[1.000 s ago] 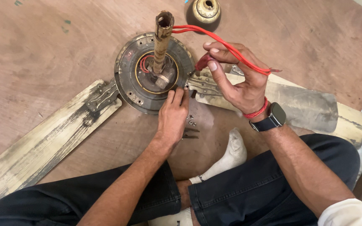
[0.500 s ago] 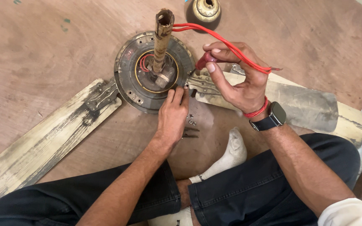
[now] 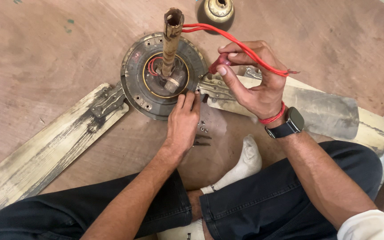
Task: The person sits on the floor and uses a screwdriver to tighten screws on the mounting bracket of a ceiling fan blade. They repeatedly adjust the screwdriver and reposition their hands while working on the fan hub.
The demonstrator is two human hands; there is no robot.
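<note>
Scuffed brown floor (perhaps plywood), evenly lit

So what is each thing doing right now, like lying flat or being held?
Fan motor: flat on the floor, rod upright.
Left blade: attached, dirty.
Right blade: attached, worn.
Red wires: coming out of the rod top.
Screwdriver: gripped by right hand.
Left hand: fingertips on motor rim.
Screws: loose on floor.
</note>
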